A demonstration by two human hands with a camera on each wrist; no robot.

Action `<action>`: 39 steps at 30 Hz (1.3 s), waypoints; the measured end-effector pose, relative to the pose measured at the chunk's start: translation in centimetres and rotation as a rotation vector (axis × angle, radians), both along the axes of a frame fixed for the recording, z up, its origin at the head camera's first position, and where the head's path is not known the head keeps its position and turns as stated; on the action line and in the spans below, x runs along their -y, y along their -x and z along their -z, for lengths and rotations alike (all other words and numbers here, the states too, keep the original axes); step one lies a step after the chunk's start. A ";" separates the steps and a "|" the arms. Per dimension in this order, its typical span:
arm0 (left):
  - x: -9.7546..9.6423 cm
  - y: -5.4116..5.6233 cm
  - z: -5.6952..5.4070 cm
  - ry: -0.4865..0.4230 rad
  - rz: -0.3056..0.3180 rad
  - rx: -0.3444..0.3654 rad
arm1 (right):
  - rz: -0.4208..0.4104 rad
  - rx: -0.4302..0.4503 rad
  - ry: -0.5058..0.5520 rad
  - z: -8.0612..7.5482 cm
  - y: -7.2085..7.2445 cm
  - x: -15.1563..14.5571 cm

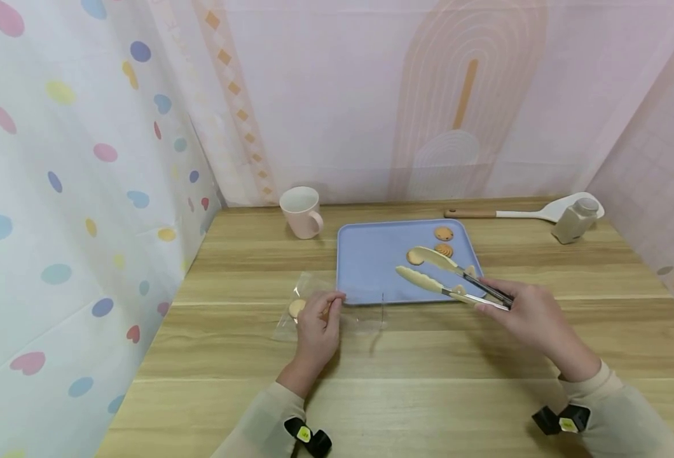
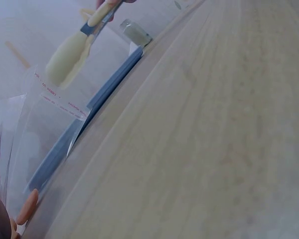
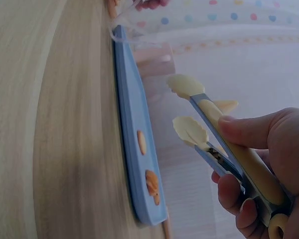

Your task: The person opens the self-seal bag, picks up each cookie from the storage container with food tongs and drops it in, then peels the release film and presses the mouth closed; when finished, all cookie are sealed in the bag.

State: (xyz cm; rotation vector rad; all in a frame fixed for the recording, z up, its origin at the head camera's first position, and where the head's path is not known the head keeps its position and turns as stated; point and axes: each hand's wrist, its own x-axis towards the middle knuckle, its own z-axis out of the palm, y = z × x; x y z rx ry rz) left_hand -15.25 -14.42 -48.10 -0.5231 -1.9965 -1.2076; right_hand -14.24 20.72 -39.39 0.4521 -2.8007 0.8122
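Observation:
My left hand (image 1: 318,327) pinches a clear plastic bag (image 1: 367,320) at the front left of the tray, its mouth turned to the right. Inside the bag a round cookie (image 1: 297,308) shows left of the fingers; others are partly hidden by the hand. With my right hand (image 1: 534,318) I grip cream-tipped metal tongs (image 3: 229,142), their two tips apart and nothing between them. The tongs hang over the right part of a blue tray (image 1: 371,254). Several cookies lie there, among them a dotted cookie (image 1: 444,234) and a swirled cookie (image 1: 444,250); the tongs overlap some.
Behind the bag, a pink mug (image 1: 301,219) stands left of the tray. A white spatula (image 1: 522,214) with a wooden handle lies along the back edge. In front of its head is a small glass jar (image 1: 575,221). Patterned curtains (image 1: 337,95) close off the back and sides.

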 end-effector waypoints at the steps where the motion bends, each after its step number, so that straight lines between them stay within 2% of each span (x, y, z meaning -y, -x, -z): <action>1: 0.0 0.0 0.0 0.001 0.001 -0.002 | 0.009 0.004 -0.004 0.1 0.1 -0.1; 6: 0.0 0.1 0.0 0.003 -0.001 -0.001 | 0.039 0.040 -0.024 0.3 0.5 -0.6; 18: 0.1 0.2 -0.4 0.001 0.004 -0.017 | 0.044 0.089 -0.041 1.0 1.1 -1.3; 28: 0.2 0.1 0.0 0.007 0.002 0.017 | 0.047 0.149 -0.060 1.2 1.7 -1.2; 35: 0.1 0.1 -0.1 0.009 -0.001 0.022 | 0.038 0.115 -0.091 1.5 2.8 -0.7; 39: 0.0 0.0 -0.2 0.008 0.004 0.017 | 0.030 0.136 -0.098 1.5 3.4 -0.1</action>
